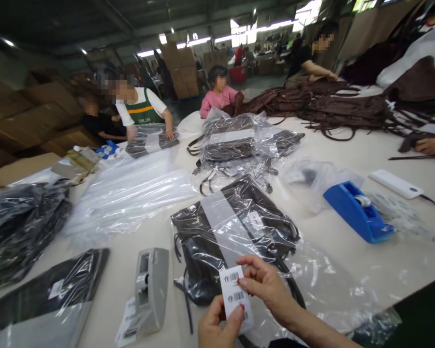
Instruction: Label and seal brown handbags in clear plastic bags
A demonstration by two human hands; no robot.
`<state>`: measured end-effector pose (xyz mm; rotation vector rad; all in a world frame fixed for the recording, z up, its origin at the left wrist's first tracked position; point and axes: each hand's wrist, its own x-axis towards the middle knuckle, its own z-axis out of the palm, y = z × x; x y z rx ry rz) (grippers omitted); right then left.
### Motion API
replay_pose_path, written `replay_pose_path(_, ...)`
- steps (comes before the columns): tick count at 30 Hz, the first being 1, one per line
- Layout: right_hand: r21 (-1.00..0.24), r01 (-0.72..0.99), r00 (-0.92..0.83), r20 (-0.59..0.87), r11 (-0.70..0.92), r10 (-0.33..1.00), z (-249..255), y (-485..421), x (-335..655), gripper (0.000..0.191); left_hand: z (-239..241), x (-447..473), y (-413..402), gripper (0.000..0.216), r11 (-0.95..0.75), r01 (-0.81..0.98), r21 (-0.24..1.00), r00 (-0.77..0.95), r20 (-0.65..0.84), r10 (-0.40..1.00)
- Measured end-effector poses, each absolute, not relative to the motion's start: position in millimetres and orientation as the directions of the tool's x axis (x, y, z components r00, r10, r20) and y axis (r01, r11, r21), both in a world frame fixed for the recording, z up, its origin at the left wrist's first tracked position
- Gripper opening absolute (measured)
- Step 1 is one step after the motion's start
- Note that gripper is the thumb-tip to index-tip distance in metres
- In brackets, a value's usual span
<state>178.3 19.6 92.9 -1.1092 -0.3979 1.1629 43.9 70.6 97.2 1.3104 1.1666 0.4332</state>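
Observation:
My left hand [221, 323] pinches the lower part of a white strip of barcode stickers [235, 296], thumb on top. At the strip's upper right edge, my right hand [263, 284] has its thumb and fingers closed on the paper. Both hands are above a dark bag in clear plastic [199, 237], which lies flat on the table with a grey band across it. A small white label [254, 221] shows on this bag. The loose end of the plastic sleeve [326, 270] spreads to the right.
A grey tape dispenser [152, 290] stands left, a blue tape dispenser [358, 210] right. Clear plastic sleeves [130, 188] lie at left, near another wrapped bag [50, 295]. More wrapped bags [232, 137] and brown bags [348, 108] are piled beyond. Several people work around the table [351, 159].

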Motion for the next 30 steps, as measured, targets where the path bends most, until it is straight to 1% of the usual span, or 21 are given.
replay_pose_path(2, -0.866, -0.499, 0.395, -0.251, -0.023, 0.884, 96, 18, 174, 0.046, 99, 44, 72, 0.052, 0.341, 0.313, 0.886, 0.408, -0.450, 0.794)
replay_pose_path(4, -0.907, -0.421, 0.418, -0.200, -0.006, 0.886, 98, 15, 172, 0.044, 101, 45, 71, 0.052, 0.421, 0.247, 0.873, 0.402, -0.488, 0.775)
replay_pose_path(5, -0.943, -0.332, 0.434, -0.150, 0.004, 0.888, 98, 13, 172, 0.040, 102, 45, 70, 0.052, 0.457, 0.217, 0.862, 0.403, -0.506, 0.763)
replay_pose_path(7, -0.997, -0.063, 0.437, 0.004, 0.035, 0.900, 100, 8, 174, 0.032, 103, 44, 68, 0.051, 0.514, 0.179, 0.839, 0.415, -0.538, 0.734)
replay_pose_path(9, -0.976, 0.205, 0.376, 0.146, 0.072, 0.915, 101, 2, 176, 0.032, 104, 43, 65, 0.051, 0.549, 0.170, 0.818, 0.434, -0.562, 0.704)
replay_pose_path(10, -0.952, 0.290, 0.335, 0.193, 0.094, 0.922, 102, -1, 177, 0.035, 104, 42, 64, 0.051, 0.560, 0.165, 0.812, 0.445, -0.568, 0.692)
replay_pose_path(12, -0.922, 0.368, 0.275, 0.236, 0.125, 0.932, 104, -6, 176, 0.041, 105, 40, 63, 0.053, 0.566, 0.150, 0.811, 0.466, -0.562, 0.683)
replay_pose_path(14, -0.916, 0.377, 0.247, 0.242, 0.137, 0.938, 106, -8, 174, 0.041, 104, 38, 62, 0.054, 0.537, 0.154, 0.829, 0.478, -0.539, 0.694)
replay_pose_path(16, -0.927, 0.349, 0.232, 0.225, 0.135, 0.946, 109, -8, 171, 0.034, 104, 36, 62, 0.052, 0.491, 0.190, 0.850, 0.495, -0.515, 0.700)
replay_pose_path(19, -0.954, 0.280, 0.204, 0.169, 0.108, 0.964, 115, -6, 167, 0.024, 102, 31, 61, 0.049, 0.449, 0.237, 0.862, 0.537, -0.501, 0.679)
replay_pose_path(24, -0.987, 0.160, 0.231, 0.064, 0.027, 0.971, 118, -6, 160, 0.021, 103, 27, 59, 0.047, 0.446, 0.226, 0.866, 0.566, -0.489, 0.664)
replay_pose_path(26, -0.988, 0.152, 0.247, 0.049, 0.012, 0.968, 116, -7, 158, 0.021, 105, 28, 58, 0.046, 0.432, 0.224, 0.873, 0.566, -0.478, 0.672)
replay_pose_path(30, -0.982, 0.189, 0.260, 0.062, 0.012, 0.964, 111, -8, 154, 0.020, 107, 27, 55, 0.049, 0.358, 0.255, 0.898, 0.553, -0.439, 0.708)
